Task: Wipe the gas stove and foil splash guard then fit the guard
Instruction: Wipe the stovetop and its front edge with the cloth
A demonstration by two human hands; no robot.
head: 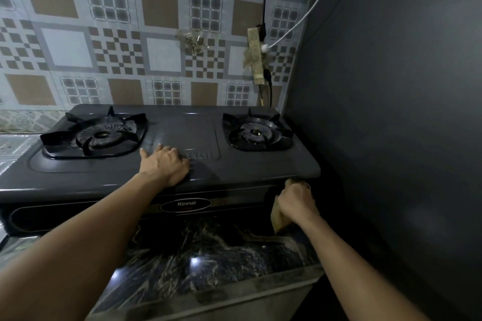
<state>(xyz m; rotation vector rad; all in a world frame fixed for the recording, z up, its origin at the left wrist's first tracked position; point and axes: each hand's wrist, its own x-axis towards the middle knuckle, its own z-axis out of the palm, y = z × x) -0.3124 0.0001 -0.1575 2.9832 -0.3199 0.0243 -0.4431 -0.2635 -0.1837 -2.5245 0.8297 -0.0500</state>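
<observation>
Stove (234, 164): dark two-burner unit, long axis left to right, on a marbled counter (198, 255) against a tiled wall (104, 34). Grey side wall (391, 112) close beside its right end.

Left hand (163, 164): flat on the top panel between the burners, fingers spread, grasping nothing; reads as bracing.

Right hand (296, 202): clenched around a tan cloth (279, 219), pressed to the front right corner, under the top's lip. It is the nearer hand to the unwiped front panel, which runs leftward from it.

Foil splash guard: not in view.

Front badge (185, 204) reads "Rinnai".
</observation>
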